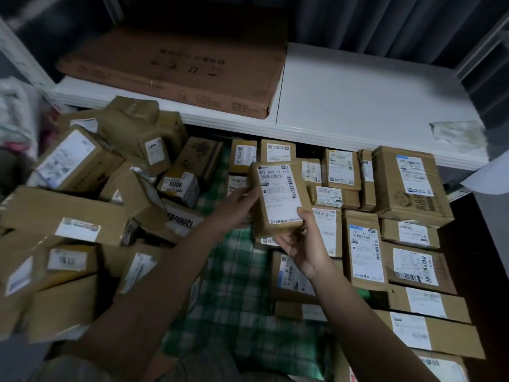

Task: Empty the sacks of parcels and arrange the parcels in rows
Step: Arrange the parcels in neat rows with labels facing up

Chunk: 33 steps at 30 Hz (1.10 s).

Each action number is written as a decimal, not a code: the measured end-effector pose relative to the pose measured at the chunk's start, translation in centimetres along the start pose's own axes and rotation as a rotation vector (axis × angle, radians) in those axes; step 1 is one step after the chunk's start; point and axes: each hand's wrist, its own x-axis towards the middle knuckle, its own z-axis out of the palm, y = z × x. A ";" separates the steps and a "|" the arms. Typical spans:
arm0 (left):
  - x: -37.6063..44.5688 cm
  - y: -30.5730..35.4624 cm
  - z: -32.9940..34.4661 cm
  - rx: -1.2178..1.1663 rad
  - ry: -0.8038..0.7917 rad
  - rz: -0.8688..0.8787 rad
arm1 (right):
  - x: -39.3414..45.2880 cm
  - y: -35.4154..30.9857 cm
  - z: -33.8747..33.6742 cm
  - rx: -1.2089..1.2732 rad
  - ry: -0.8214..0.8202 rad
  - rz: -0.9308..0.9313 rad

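Both my hands hold one small brown parcel (278,198) with a white shipping label, raised above the green checked cloth (237,274). My left hand (238,206) grips its left edge. My right hand (298,239) grips its lower right corner, thumb on the label. To the right, labelled parcels (363,252) lie flat side by side in rows. On the left, a loose heap of brown parcels (82,205) is piled at odd angles. No sack is clearly in view.
A white table (358,106) stands behind the parcels, with a large flat brown carton (176,67) on its left half. A pale crumpled bag or wrap (16,111) shows at the far left edge. Bare checked cloth runs down the middle between heap and rows.
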 end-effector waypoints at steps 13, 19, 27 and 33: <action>-5.4 -6.5 0.4 -0.085 0.089 0.007 | -5.2 3.6 -2.6 -0.491 0.031 -0.009; -7.5 -8.6 0.4 0.282 0.065 -0.044 | -6.3 4.8 -3.0 -0.424 0.184 -0.110; -8.6 -11.4 1.4 0.439 0.020 -0.188 | -7.9 6.2 -3.8 -0.387 0.274 -0.223; -8.1 -13.4 2.0 0.288 0.007 -0.254 | -8.5 6.0 -4.2 -0.316 0.234 -0.205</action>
